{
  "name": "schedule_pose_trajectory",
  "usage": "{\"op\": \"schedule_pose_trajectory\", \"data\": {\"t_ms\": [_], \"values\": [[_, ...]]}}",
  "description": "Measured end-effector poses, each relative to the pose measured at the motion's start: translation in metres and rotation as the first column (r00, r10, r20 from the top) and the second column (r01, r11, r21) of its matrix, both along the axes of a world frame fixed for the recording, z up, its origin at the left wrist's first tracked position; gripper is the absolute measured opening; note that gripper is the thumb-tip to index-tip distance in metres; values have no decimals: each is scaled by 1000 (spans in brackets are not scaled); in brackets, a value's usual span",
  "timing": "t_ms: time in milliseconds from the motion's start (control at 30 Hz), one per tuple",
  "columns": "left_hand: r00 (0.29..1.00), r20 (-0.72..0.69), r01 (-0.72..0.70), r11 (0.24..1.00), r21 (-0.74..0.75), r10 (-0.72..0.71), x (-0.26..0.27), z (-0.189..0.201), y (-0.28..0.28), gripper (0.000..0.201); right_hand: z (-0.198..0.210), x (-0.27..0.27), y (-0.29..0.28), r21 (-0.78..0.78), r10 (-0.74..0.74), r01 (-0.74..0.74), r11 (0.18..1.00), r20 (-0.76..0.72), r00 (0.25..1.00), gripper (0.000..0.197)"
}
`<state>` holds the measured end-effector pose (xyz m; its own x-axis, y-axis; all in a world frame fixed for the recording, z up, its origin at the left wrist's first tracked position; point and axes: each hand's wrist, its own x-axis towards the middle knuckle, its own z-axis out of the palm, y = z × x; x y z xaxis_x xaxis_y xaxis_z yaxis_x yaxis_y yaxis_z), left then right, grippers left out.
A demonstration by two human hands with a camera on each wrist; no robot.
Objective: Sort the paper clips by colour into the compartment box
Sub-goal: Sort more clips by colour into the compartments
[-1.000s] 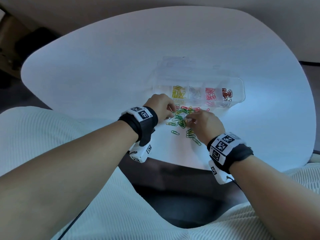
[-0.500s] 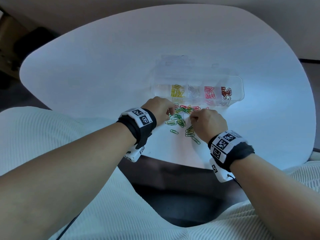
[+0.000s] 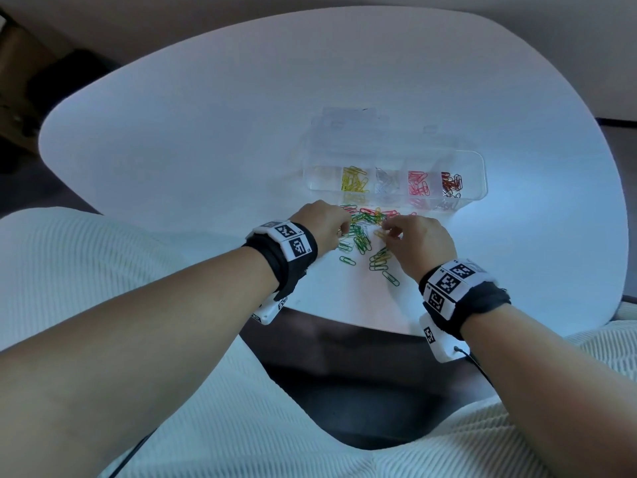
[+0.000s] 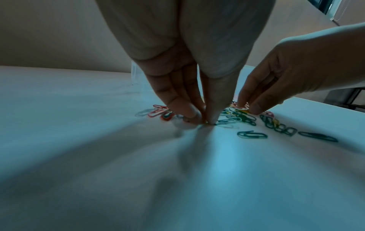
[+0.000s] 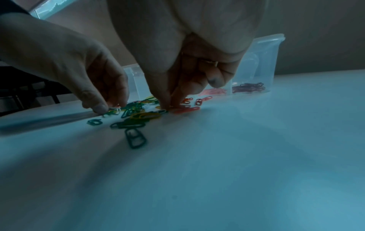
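Observation:
A clear compartment box (image 3: 481, 167) lies on the white table (image 3: 206, 132), holding yellow (image 3: 353, 182), clear, pink (image 3: 418, 186) and dark red clips (image 3: 451, 184) in separate compartments; its leftmost one looks empty. Just in front lies a loose pile of mostly green clips (image 3: 362, 241) with some pink and yellow ones. My left hand (image 3: 346, 224) has its fingertips bunched on the table (image 4: 205, 121) at the pile's left side, pinching what looks like a white clip (image 5: 115, 109). My right hand (image 3: 387, 232) reaches down into the pile (image 5: 168, 107) and pinches a yellow clip (image 3: 379, 233).
The box's open lid (image 3: 348, 129) lies flat behind it. Single green clips (image 3: 347, 261) (image 3: 391, 278) sit nearer the table's front edge (image 3: 344, 319). Below that edge are my white-clad knees. Bare tabletop stretches left and right of the pile.
Both hands have stayed at the pile. Their fingertips have crept slightly toward the box and closed down onto clips.

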<state>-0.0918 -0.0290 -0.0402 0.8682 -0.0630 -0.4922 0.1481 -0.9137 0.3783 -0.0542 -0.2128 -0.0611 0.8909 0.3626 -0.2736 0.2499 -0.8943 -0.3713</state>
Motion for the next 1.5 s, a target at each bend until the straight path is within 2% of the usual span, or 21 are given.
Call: {"op": "schedule_pose_trajectory", "data": {"t_ms": [100, 233, 433, 500, 600, 700, 767, 867, 933, 1000, 1033, 1100, 1167, 1200, 1267, 1367, 1500], "values": [[1000, -2, 5, 1000, 11, -5, -1, 0, 2, 17, 3, -1, -2, -43, 21, -20, 999, 9, 1000, 16], [999, -11, -46, 998, 30, 46, -1, 1, 5, 11, 5, -2, 2, -105, -24, 21, 994, -31, 999, 12], [998, 52, -41, 999, -35, 43, -5, 3, 3, 22, 8, -8, 3, -123, -29, 16, 992, -106, 994, 14], [999, 37, 1, 999, -41, 0, -4, 3, 3, 21, 7, -8, 1, -64, -45, 39, 997, -103, 994, 14], [1000, -6, 30, 998, -47, -31, -3, 3, 2, 20, 10, -2, -3, 121, -125, 136, 983, -99, 987, 15], [1000, -10, -27, 998, -63, 27, -3, 3, 0, 16, 16, 6, -7, 256, -262, 321, 912, -239, 935, 17], [998, -5, -68, 995, -67, 68, -1, 3, 0, 14, 21, 6, -8, 363, -311, 472, 803, -420, 853, 16], [996, -5, -93, 995, -29, 92, 1, 1, 0, 16, 28, 5, -6, 443, -303, 632, 636, -609, 733, 32], [995, -18, -102, 995, -3, 102, 2, 0, -1, 16, 34, 4, -5, 470, -273, 642, 605, -635, 723, 35], [996, -24, -88, 996, 18, 88, 2, -1, -3, 16, 35, 5, -5, 479, -223, 589, 650, -621, 751, 34], [997, -24, -78, 997, 24, 78, 2, -1, -4, 14, 34, 4, -6, 468, -183, 514, 719, -585, 790, 33], [998, -18, -68, 997, 23, 68, 3, -2, -6, 10, 31, 2, -8, 359, -68, 257, 897, -461, 885, 26], [998, -13, -59, 998, 15, 59, 3, -1, -6, 9, 28, -2, -9, 161, 39, 19, 987, -351, 936, 15], [998, -10, -57, 998, 12, 57, 3, -1, -6, 10, 28, -4, -9, 79, 80, -58, 995, -307, 949, 13], [998, -6, -57, 998, 3, 57, 3, -1, -5, 13, 25, -7, -9, -3, 111, -116, 993, -258, 960, 15], [999, -13, -47, 999, -7, 47, 3, -2, -5, 15, 19, -8, -9, -49, 82, -94, 994, -210, 974, 15], [999, 5, -52, 999, 6, 52, 3, -4, -7, 19, 17, -8, -9, -31, 56, -62, 998, -181, 982, 11]]}}
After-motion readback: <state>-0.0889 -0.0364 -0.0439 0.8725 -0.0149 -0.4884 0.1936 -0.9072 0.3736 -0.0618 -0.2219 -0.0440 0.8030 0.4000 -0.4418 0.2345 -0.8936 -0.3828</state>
